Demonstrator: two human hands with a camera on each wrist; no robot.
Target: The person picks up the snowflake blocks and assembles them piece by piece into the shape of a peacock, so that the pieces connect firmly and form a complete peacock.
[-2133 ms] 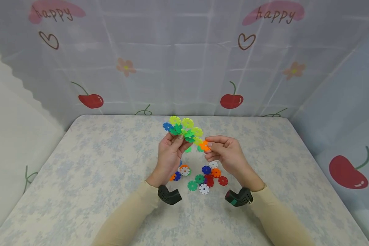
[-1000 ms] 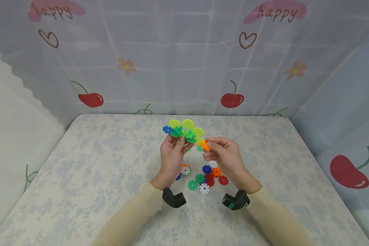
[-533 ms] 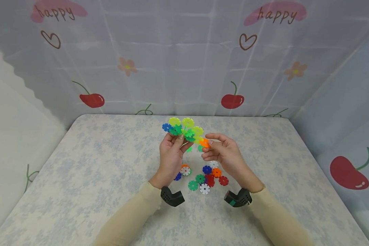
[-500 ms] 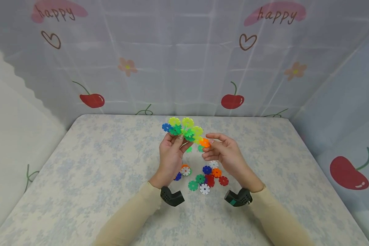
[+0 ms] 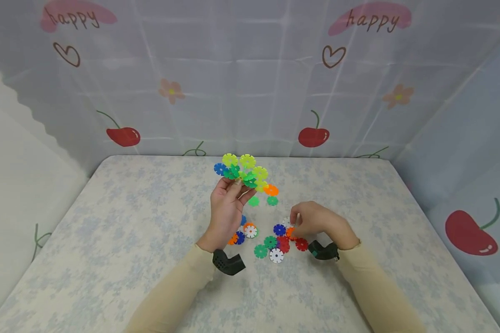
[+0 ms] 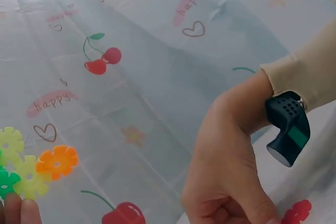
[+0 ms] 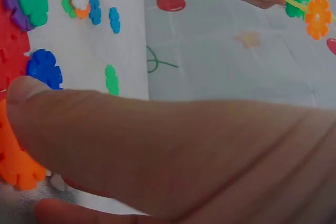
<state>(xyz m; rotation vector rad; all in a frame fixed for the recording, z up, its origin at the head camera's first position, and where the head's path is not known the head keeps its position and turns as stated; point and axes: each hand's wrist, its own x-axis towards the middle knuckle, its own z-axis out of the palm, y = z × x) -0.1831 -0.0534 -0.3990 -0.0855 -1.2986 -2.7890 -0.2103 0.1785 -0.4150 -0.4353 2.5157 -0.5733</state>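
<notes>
My left hand point(image 5: 225, 212) pinches a joined piece of snowflake building discs, raised above the table. Light yellow discs point(image 5: 247, 161) form its upper arc, with green discs point(image 5: 233, 172) beneath and a blue disc point(image 5: 220, 169) at the left end. An orange disc point(image 5: 271, 190) sticks out at its right end, touched by neither hand. Low over the loose discs, my right hand point(image 5: 318, 219) points downward with bent fingers at a loose orange disc point(image 5: 290, 231). In the right wrist view its thumb point(image 7: 79, 124) overlaps that disc; whether it grips the disc is hidden.
Red discs point(image 5: 283, 244), a dark blue disc point(image 5: 279, 230), green discs point(image 5: 260, 251) and a white disc point(image 5: 276, 255) lie near the right hand. Another cluster with a white disc point(image 5: 250, 231) lies beside the left wrist. Two green discs point(image 5: 272, 201) lie farther back on the table point(image 5: 150, 199).
My right hand has let go of the orange disc at the piece's end and moved down to the loose discs. The left hand has shifted slightly left with the piece.
</notes>
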